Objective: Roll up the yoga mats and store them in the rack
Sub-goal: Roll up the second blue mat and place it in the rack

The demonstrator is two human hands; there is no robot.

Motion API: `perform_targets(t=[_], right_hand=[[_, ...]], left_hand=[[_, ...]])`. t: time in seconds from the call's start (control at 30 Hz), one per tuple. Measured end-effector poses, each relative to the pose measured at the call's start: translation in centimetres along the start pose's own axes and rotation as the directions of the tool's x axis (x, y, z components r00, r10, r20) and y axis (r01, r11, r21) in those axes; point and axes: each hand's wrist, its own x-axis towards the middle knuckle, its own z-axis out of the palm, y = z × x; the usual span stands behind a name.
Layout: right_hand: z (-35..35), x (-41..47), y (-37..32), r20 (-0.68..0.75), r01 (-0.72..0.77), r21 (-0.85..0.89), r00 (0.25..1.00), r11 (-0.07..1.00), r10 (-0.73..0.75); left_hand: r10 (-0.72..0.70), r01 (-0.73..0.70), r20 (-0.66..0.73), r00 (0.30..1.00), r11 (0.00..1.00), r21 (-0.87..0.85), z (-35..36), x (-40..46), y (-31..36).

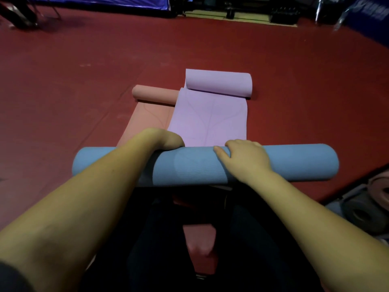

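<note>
This looks like a gym or sports hall. A wide red sports floor (pixel 63 85) with faint seams fills most of the view. Three yoga mats lie on it: a rolled blue mat (pixel 294 163) near the centre, and just beyond it toward 12 o'clock a purple mat (pixel 210 114) and a pink mat (pixel 151 110), both partly unrolled. At 11 o'clock a blue padded barrier (pixel 94 2) lines the floor's far edge, and another blue panel (pixel 370 15) stands at 2 o'clock. At 1 o'clock sits a dark low rack (pixel 284 17), its contents too dim to tell. At 4 o'clock, rolled mats (pixel 362 213) are stacked end-on at the floor's edge.
</note>
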Motion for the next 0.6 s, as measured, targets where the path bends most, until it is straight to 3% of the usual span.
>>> perform_targets(t=[0.1, 0.2, 0.33, 0.5, 0.6], right_hand=[[0.1, 1.1, 0.1, 0.035, -0.033, 0.017, 0.999, 0.999, 0.033], [0.0, 2.1, 0.2, 0.078, -0.036, 0.038, 0.996, 0.999, 0.033], [-0.1, 3.1, 0.2, 0.150, -0.046, 0.064, 0.988, 0.997, 0.036], [-0.4, 4.7, 0.3, 0.296, -0.081, 0.101, 0.954, 0.992, 0.047], [-0.8, 5.5, 0.1, 0.382, -0.097, 0.122, 0.923, 0.988, 0.043]], left_hand=[[0.034, -0.035, -0.040, 0.999, 0.999, -0.019, 0.3, 0.2, 0.6], [0.103, -0.060, -0.276, 0.956, 0.985, 0.159, 0.6, 0.6, 0.5], [0.228, -0.121, -0.576, 0.785, 0.968, 0.218, 1.5, 0.7, -0.5], [0.376, -0.085, -0.729, 0.572, 0.911, 0.403, 6.3, -0.8, -2.5], [0.379, -0.005, -0.701, 0.604, 0.882, 0.472, 7.2, -1.1, -2.9]])
